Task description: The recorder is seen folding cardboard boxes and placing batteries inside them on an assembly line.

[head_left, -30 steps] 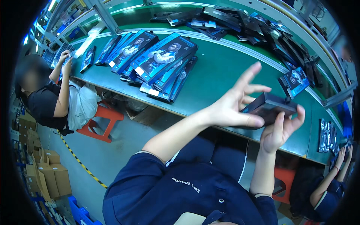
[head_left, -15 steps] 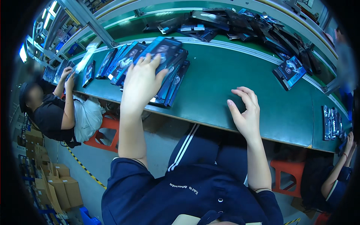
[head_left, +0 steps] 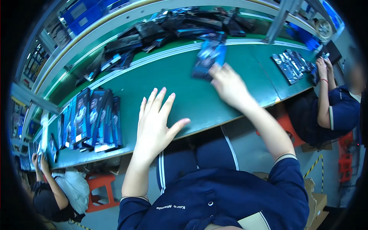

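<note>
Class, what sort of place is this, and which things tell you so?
Probably a factory packing line: a long green bench, many similar boxes stacked and heaped, and co-workers along the bench.

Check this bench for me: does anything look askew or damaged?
The heap of packages along the far side looks askew, lying at mixed angles, unlike the neater left stack. No damage stands out; the box by the right hand is blurred.
</note>
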Demonstrator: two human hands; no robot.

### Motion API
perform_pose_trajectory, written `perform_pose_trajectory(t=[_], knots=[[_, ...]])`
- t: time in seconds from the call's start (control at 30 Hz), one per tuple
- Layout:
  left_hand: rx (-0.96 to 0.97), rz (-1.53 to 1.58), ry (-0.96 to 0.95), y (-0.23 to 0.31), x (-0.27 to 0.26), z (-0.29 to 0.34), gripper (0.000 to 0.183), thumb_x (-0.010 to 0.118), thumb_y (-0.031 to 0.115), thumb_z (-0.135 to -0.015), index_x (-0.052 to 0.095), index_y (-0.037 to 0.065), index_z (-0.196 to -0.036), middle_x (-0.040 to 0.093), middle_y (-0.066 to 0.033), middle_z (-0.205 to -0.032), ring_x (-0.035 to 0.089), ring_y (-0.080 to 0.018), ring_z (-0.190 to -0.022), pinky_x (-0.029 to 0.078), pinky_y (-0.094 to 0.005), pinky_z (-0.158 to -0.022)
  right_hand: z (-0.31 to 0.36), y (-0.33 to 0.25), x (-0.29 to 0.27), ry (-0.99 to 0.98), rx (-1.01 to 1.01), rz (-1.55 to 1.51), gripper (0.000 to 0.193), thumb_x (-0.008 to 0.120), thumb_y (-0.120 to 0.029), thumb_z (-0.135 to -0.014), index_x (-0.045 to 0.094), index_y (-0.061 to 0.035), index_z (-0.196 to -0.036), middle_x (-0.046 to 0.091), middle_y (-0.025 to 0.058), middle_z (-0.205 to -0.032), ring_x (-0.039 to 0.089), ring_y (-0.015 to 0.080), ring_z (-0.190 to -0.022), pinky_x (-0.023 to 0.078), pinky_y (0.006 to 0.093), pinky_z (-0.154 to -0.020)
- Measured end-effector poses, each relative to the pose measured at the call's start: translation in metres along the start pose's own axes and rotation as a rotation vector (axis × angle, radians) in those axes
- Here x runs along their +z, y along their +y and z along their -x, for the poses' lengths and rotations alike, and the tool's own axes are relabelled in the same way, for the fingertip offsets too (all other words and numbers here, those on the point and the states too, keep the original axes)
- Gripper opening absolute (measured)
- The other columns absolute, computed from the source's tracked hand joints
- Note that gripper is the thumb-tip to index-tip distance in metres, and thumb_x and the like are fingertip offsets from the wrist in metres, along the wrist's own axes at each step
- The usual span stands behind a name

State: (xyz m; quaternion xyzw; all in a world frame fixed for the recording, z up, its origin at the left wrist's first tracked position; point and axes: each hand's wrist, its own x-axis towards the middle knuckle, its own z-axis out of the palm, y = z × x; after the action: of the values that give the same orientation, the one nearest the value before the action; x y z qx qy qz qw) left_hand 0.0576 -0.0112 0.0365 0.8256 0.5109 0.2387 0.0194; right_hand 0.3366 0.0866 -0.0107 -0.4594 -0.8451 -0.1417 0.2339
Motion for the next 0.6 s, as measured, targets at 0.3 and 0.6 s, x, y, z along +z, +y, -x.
perform_pose_trajectory(t=[0.3, 0.6], knots=[[0.459, -0.185, -0.107, 0.029, 0.027, 0.006, 0.073, 0.084, 0.020, -0.066, 0.056, 0.011, -0.132, 0.055, -0.0148, -0.137, 0.051, -0.0330, -0.128, 0.040, -0.0487, -0.106, 0.079, 0.133, -0.045, 0.133, 0.311, 0.172, 0.036, 0.063, -0.012, -0.084, 0.064, -0.0051, -0.119, 0.055, 0.0201, -0.134, 0.049, 0.0406, -0.127, 0.035, 0.0523, -0.109], [0.125, 0.059, -0.300, -0.008, -0.018, -0.024, 0.042, 0.070, 0.027, -0.085, 0.057, 0.010, -0.122, 0.055, -0.0268, -0.128, 0.056, -0.0429, -0.114, 0.046, -0.0461, -0.096, 0.166, 0.170, -0.057, 0.602, 0.809, 0.451, 0.035, 0.086, -0.031, -0.069, 0.071, -0.0035, -0.083, 0.065, 0.0227, -0.105, 0.060, 0.0359, -0.097, 0.047, 0.0441, -0.089]])
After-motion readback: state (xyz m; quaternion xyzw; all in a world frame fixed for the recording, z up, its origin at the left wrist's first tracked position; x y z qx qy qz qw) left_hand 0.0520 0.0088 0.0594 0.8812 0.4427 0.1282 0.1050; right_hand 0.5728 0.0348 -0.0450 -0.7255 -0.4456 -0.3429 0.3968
